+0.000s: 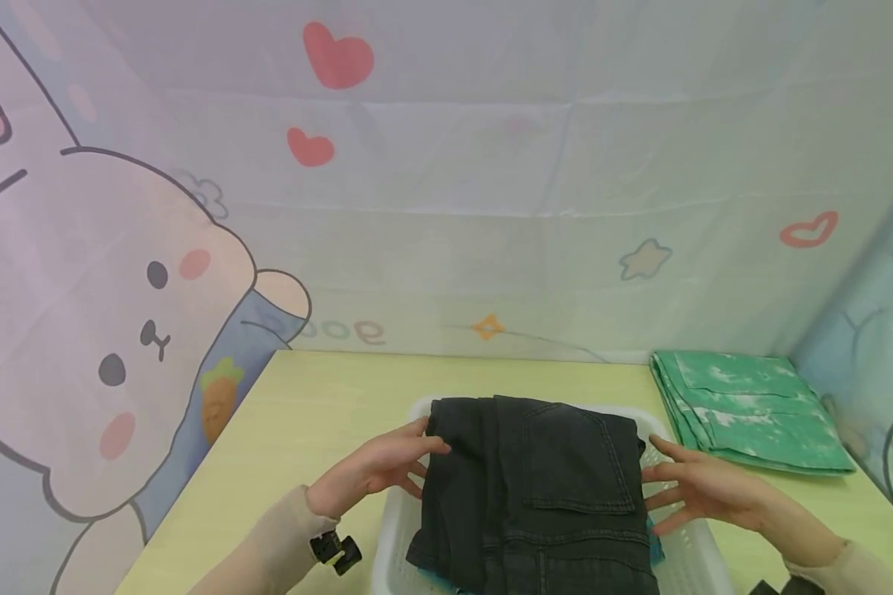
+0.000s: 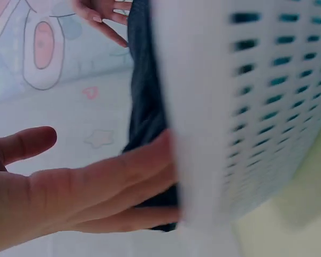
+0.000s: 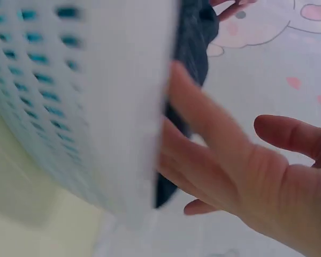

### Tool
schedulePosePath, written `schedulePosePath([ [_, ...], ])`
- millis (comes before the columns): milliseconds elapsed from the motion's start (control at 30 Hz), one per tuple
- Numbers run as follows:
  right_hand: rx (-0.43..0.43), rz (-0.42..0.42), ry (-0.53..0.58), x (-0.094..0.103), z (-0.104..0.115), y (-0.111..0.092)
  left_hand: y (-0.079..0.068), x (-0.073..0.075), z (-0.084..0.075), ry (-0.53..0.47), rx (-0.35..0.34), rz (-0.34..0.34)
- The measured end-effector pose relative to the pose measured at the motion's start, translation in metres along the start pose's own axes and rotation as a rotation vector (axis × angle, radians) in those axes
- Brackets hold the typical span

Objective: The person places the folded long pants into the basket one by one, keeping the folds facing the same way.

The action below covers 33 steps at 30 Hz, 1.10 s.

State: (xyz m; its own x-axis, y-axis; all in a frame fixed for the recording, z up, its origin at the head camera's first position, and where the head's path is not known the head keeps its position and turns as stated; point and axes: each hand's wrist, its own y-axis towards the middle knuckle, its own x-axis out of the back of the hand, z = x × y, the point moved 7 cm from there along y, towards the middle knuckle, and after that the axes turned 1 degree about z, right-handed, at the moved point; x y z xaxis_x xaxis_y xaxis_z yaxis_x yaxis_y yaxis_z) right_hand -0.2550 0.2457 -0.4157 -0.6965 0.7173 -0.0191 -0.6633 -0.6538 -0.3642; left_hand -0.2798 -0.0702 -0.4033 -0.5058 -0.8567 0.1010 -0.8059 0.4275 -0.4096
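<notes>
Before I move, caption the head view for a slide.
Left grip and right grip flank folded black trousers in a white basket, folded green cloth at right on the table.

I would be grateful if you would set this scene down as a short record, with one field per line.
Container: white perforated basket on a pale yellow table
Top item: folded black garment with a stitched pocket
Underneath: teal material, only partly visible
Left hand: at the garment's left edge, fingers extended
Right hand: at its right edge, fingers spread
Contact with garment: cannot tell for certain
Outside basket: folded green-and-white cloth, far right of the table
Backdrop: printed curtain with rabbit and hearts
</notes>
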Motion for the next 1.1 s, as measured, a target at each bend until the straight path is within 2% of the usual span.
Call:
schedulePosePath([
  [67,0.050,-0.045,-0.130,0.003,0.012,-0.004,-0.005,0.001,-0.011,0.090,-0.064,-0.036],
  [167,0.106,-0.148,-0.370,0.005,0.031,-0.008,-0.012,-0.002,-0.030,0.252,-0.201,-0.056],
  [300,0.195,-0.296,-0.695,0.000,0.053,-0.007,-0.016,-0.009,-0.052,0.522,-0.395,-0.099],
  [400,0.292,-0.374,-0.910,-0.008,0.064,-0.003,-0.011,-0.014,-0.059,0.709,-0.465,-0.154],
  [533,0.375,-0.409,-1.107,-0.020,0.069,0.006,0.000,-0.018,-0.057,0.917,-0.464,-0.215],
  [767,0.412,-0.467,-1.269,-0.026,0.066,0.023,0.017,-0.020,-0.048,1.211,-0.452,-0.268],
  [900,0.388,-0.466,-1.364,-0.027,0.060,0.033,0.026,-0.021,-0.041,1.378,-0.435,-0.267],
  [1100,0.283,-0.372,-1.366,-0.029,0.045,0.042,0.037,-0.021,-0.022,1.510,-0.292,-0.204],
])
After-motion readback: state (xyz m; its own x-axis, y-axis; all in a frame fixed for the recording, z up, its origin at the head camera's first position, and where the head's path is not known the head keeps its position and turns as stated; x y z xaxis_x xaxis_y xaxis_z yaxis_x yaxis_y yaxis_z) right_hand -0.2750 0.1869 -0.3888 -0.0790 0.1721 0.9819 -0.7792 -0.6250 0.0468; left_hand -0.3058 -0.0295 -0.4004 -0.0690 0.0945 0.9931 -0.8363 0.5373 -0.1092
